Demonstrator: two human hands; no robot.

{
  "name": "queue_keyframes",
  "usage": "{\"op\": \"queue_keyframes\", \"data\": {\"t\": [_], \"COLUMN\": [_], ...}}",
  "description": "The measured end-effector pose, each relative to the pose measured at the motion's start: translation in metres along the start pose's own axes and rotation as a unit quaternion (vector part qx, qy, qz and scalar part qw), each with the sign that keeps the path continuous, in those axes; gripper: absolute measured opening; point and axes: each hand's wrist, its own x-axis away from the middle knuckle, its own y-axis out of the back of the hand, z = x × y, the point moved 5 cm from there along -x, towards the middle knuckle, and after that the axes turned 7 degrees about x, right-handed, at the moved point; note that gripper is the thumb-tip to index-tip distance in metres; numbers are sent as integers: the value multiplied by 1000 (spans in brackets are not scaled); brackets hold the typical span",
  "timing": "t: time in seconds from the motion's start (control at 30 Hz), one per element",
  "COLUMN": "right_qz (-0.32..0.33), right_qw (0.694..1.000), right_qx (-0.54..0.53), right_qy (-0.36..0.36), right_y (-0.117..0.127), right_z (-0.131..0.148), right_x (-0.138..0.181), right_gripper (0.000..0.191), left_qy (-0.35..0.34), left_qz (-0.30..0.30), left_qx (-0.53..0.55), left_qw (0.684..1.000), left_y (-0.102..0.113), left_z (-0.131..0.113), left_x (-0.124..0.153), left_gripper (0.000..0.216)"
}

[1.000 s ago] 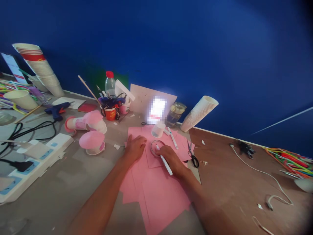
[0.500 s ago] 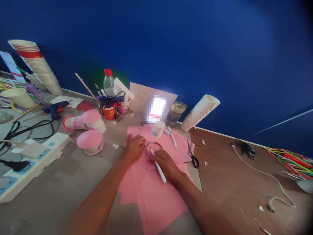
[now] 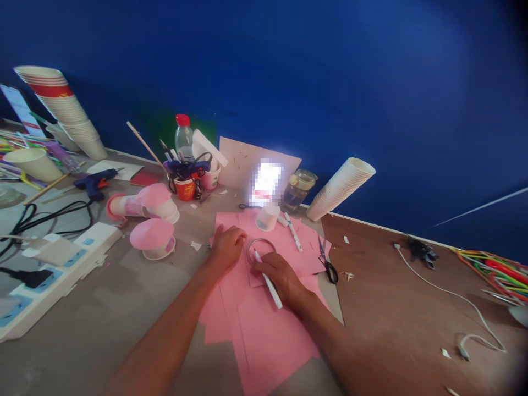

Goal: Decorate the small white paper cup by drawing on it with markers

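Observation:
My right hand [image 3: 282,278] grips a white marker pen [image 3: 271,289], its tip pointing away from me at a thin round ring [image 3: 264,240]. The ring lies on a small pink sheet on top of overlapping pink paper [image 3: 272,341]. My left hand [image 3: 226,247] rests on the paper to the left of the ring with its fingers curled in; what lies under them is hidden. Beyond the hands, a white paper cup [image 3: 268,218] stands on the paper, with another white marker [image 3: 293,234] beside it. Black-handled scissors [image 3: 329,267] lie at the paper's right edge.
A glowing phone [image 3: 266,181] leans at the back, with a glass jar [image 3: 300,190] and stacked paper cups [image 3: 340,190] to its right. At left are pink-topped cup pieces [image 3: 152,236], a glue gun [image 3: 97,184] and a power strip [image 3: 61,275]. A white cable [image 3: 437,289] lies at right.
The view has shifted very slightly. Both hands, the marker and the ring keep nearly the same places.

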Motion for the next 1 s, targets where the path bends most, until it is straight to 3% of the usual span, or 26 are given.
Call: {"op": "queue_keyframes", "data": {"t": [0.27, 0.87, 1.0], "right_qz": [-33, -2, -36], "right_qw": [999, 1000, 999], "right_qx": [8, 30, 23], "right_qy": [34, -1, 7], "right_y": [3, -2, 3], "right_z": [3, -1, 0], "right_x": [-2, -2, -2], "right_gripper": [26, 23, 27], "left_qy": [9, 17, 13], "left_qz": [4, 11, 3], "left_qx": [7, 1, 5], "left_qw": [1000, 1000, 1000], "left_y": [1, 1, 2], "left_z": [-1, -3, -3], "left_x": [0, 0, 0], "left_gripper": [22, 22, 22]}}
